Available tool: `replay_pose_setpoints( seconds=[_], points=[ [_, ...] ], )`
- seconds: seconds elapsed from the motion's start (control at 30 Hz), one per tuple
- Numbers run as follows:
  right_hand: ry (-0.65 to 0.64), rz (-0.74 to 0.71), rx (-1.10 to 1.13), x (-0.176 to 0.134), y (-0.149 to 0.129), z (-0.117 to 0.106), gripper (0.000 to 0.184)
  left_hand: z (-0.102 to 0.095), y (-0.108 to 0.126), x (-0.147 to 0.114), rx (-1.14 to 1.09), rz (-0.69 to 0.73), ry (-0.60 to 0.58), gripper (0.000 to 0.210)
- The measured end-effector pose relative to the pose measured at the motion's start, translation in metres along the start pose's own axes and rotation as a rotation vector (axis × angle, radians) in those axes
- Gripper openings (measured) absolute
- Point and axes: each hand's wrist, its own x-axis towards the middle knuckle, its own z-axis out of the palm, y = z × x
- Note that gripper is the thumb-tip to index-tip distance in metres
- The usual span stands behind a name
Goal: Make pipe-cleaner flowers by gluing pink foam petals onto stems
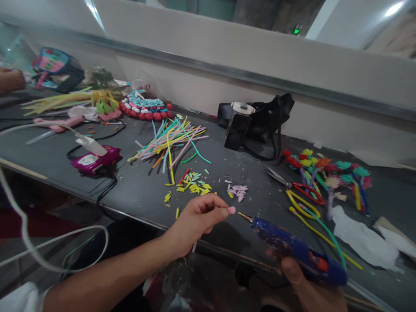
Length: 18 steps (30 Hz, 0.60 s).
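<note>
- Now, on the dark table (221, 160), one pair of scissors (288, 185), one black bag (266, 119), one purple power strip (99, 164) with one white plug (92, 146).
- One heap of long stems (162, 147), too tangled to count; nearer, one scatter of yellow bits (199, 189) and one of lilac bits (239, 192).
- Left hand (201, 216): pinched nearly closed, gripping one pink-tipped stem (232, 210) above the table near the front edge.
- Right hand (310, 291): wrapped round one blue glue gun (292, 247), with its nozzle just beside the pink tip, not touching.
</note>
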Motion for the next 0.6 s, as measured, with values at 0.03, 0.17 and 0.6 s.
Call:
replay_pose_setpoints(
  seconds=[0.03, 0.17, 0.6],
  points=[
    [-0.023, -0.021, -0.006, 0.002, -0.002, 0.001, 0.041, 0.000, 0.000, 0.000, 0.004, 0.001, 0.001, 0.026],
    [-0.092, -0.085, -0.022, 0.006, -0.009, 0.002, 0.046, 0.001, 0.000, -0.001, 0.031, 0.013, 0.004, 0.025],
    [-0.075, -0.081, -0.105, 0.003, 0.000, 0.002, 0.049, -0.001, -0.001, -0.002, 0.110, 0.033, -0.012, 0.025]
  ],
)
